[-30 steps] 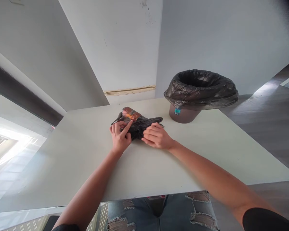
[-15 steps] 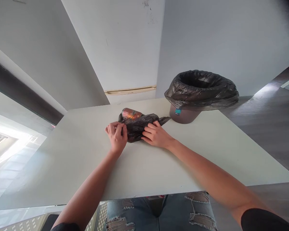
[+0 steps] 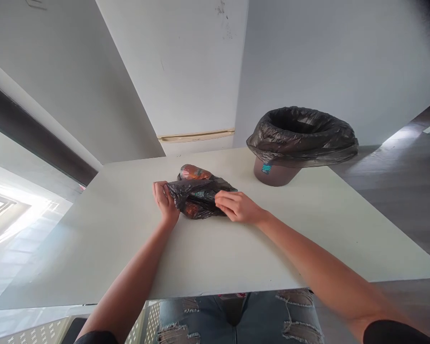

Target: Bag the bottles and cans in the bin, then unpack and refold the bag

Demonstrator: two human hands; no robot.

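At half past ten, my left hand (image 3: pixel 165 200) has its grip closed around the left edge of a thin black bag (image 3: pixel 200 185), which lies crumpled at eleven o'clock on the tabletop (image 3: pixel 186 255). I judge the film light, limp, slightly slippery and easy to tear; bunched folds should hold better than one layer. Reddish-orange contents (image 3: pixel 193 172) show at the bundle's twelve and seven o'clock, glossy and probably weightier than the film, so I'd support them from below. At twelve o'clock, my right hand (image 3: pixel 238 205) has its fingers curled together at the bag's right end; I cannot tell how much film they pinch. I can read no writing on the contents. At one o'clock, the brown bin (image 3: pixel 277 177) wears a teal striped label (image 3: pixel 266 168), its lettering too small to read.
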